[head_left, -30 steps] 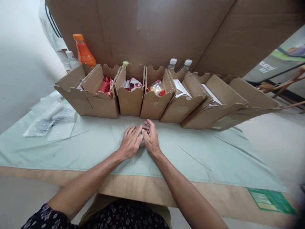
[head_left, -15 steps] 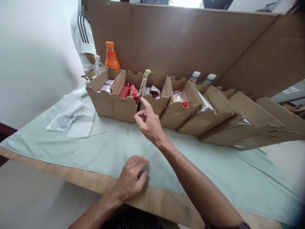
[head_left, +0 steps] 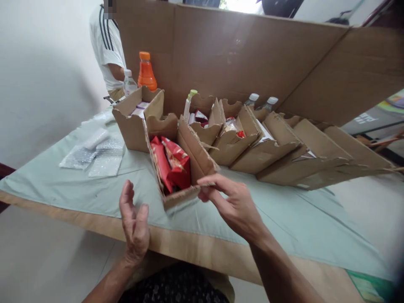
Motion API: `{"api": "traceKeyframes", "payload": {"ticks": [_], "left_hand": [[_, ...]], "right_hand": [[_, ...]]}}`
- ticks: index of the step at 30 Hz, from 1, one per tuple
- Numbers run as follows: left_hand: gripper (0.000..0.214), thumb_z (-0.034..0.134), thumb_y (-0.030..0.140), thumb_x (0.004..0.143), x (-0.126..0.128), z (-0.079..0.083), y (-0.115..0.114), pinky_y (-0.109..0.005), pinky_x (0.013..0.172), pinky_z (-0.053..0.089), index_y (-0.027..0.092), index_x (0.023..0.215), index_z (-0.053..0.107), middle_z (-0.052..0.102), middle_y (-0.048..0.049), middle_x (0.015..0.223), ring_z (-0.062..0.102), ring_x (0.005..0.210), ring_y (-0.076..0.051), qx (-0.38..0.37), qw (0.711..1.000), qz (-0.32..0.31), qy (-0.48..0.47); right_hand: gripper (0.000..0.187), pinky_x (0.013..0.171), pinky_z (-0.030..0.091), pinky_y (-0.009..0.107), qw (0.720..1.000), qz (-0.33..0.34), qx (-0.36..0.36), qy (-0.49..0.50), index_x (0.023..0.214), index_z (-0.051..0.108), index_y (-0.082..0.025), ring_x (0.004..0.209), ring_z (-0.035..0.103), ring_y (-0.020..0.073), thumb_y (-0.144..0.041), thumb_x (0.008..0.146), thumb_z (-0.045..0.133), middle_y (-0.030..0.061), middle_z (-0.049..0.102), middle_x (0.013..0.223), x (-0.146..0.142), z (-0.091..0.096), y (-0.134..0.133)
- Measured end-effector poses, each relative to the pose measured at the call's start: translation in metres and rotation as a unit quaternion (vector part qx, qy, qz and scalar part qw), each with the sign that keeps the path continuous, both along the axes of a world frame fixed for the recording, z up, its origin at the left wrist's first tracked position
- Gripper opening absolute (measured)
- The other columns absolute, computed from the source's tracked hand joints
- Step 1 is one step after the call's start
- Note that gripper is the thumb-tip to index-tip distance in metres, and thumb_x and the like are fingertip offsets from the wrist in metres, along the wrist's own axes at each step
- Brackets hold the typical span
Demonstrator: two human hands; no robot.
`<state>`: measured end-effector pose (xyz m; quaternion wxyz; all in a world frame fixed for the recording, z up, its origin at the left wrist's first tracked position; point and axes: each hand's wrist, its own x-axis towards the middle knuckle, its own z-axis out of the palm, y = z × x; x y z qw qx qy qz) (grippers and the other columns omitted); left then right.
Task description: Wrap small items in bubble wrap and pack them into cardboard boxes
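Note:
My right hand (head_left: 230,206) pinches the front corner of a small cardboard bin (head_left: 195,153) that is tipped toward me out of a row of bins. Red snack packets (head_left: 172,164) lie inside it. My left hand (head_left: 134,225) hovers open just left of the bin, fingers up, above the table's front edge and touching nothing. The other cardboard bins (head_left: 252,147) stay lined up behind, some holding packets and white cards.
A pale green cloth (head_left: 94,189) covers the wooden table. Bubble wrap (head_left: 94,153) lies at the left. An orange bottle (head_left: 147,71) and clear bottles stand before a tall cardboard wall (head_left: 240,54). A person in a white striped shirt (head_left: 105,46) stands at the back left.
My right hand reached the row and pulled the bin with red packets out toward me. My left hand lifted off the cloth and opened.

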<state>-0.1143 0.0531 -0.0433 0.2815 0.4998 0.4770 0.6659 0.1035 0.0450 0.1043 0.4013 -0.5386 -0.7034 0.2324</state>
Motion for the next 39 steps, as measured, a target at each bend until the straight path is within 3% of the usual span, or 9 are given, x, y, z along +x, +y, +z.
{"api": "traceKeyframes", "payload": {"ticks": [3,7,9,14,18,22,28,34,39], "left_hand": [[0.075,0.065,0.046,0.094,-0.010,0.008,-0.004,-0.052,0.131,0.025,0.031,0.162,0.036,0.036,-0.0091,0.170,0.034,0.158,-0.032,0.015,1.000,-0.017,0.007],[0.093,0.074,0.050,0.087,-0.012,0.015,-0.020,-0.055,0.130,0.027,0.035,0.165,0.026,0.032,-0.0090,0.173,0.031,0.160,-0.035,-0.002,0.993,-0.115,0.022],[0.097,0.078,0.048,0.085,-0.010,0.013,-0.032,-0.055,0.130,0.029,0.036,0.165,0.026,0.034,-0.0096,0.172,0.033,0.159,-0.036,-0.040,0.985,-0.168,0.019],[0.082,0.083,0.045,0.082,-0.001,0.005,-0.052,-0.054,0.126,0.037,0.025,0.154,0.048,0.056,-0.0138,0.155,0.047,0.150,-0.038,-0.122,0.965,-0.231,0.023],[0.066,0.077,0.037,0.089,0.016,0.011,-0.047,-0.046,0.125,0.039,0.023,0.149,0.053,0.061,-0.0129,0.148,0.051,0.146,-0.032,-0.142,0.959,-0.242,0.028],[0.058,0.073,0.037,0.093,0.049,0.028,-0.002,-0.040,0.118,0.046,0.025,0.146,0.052,0.063,-0.0113,0.144,0.059,0.138,-0.027,-0.100,0.956,-0.276,0.017],[0.065,0.061,0.035,0.093,0.088,0.022,0.068,-0.052,0.118,0.044,0.021,0.154,0.042,0.059,-0.0154,0.149,0.057,0.138,-0.031,-0.072,0.948,-0.269,0.156],[0.084,0.064,0.033,0.081,0.086,-0.008,0.043,-0.066,0.119,0.038,0.012,0.158,0.037,0.058,-0.0233,0.149,0.054,0.139,-0.041,-0.091,0.911,-0.240,0.324],[0.078,0.065,0.035,0.084,0.062,0.000,0.046,-0.057,0.119,0.045,0.017,0.157,0.042,0.056,-0.0194,0.155,0.054,0.142,-0.036,-0.084,0.898,-0.219,0.371]], "right_hand": [[0.016,0.064,0.059,0.032,1.000,-0.013,-0.004,0.003,0.099,0.079,-0.032,0.066,0.075,0.0192,-0.033,0.097,0.063,0.0000,0.079,0.080,0.040,0.006,-0.051],[0.018,0.077,0.062,0.042,0.974,-0.214,0.004,0.072,0.108,0.081,-0.041,0.089,0.078,0.0272,-0.045,0.094,0.071,0.0080,0.081,0.100,0.095,-0.009,-0.101],[0.041,0.088,0.061,0.047,0.952,-0.265,-0.004,0.151,0.132,0.071,-0.046,0.108,0.076,0.0315,-0.050,0.091,0.074,0.0116,0.078,0.121,0.116,-0.027,-0.124],[0.092,0.098,0.061,0.052,0.983,-0.135,-0.048,0.116,0.158,0.050,-0.033,0.135,0.063,0.0406,-0.075,0.080,0.074,0.0147,0.063,0.150,0.125,-0.082,-0.160],[0.066,0.091,0.063,0.048,0.989,-0.133,-0.064,-0.019,0.133,0.070,-0.021,0.114,0.072,0.0385,-0.064,0.084,0.076,0.0143,0.078,0.123,0.105,-0.105,-0.143],[0.037,0.071,0.060,0.040,0.974,-0.224,0.011,-0.026,0.095,0.072,-0.022,0.081,0.073,0.0287,-0.059,0.090,0.069,0.0093,0.078,0.089,0.111,-0.096,-0.097],[0.049,0.084,0.059,0.044,0.967,-0.251,-0.028,0.025,0.119,0.064,-0.018,0.094,0.072,0.0280,-0.055,0.087,0.063,0.0135,0.076,0.109,0.142,-0.115,-0.045],[0.056,0.079,0.056,0.048,0.946,-0.299,-0.094,-0.085,0.117,0.067,-0.017,0.085,0.070,0.0319,-0.060,0.082,0.059,0.0173,0.076,0.107,0.149,-0.145,-0.053],[0.055,0.075,0.054,0.051,0.934,-0.298,-0.150,-0.129,0.111,0.066,-0.017,0.070,0.066,0.0317,-0.063,0.082,0.057,0.0212,0.074,0.105,0.148,-0.134,-0.045]]}}
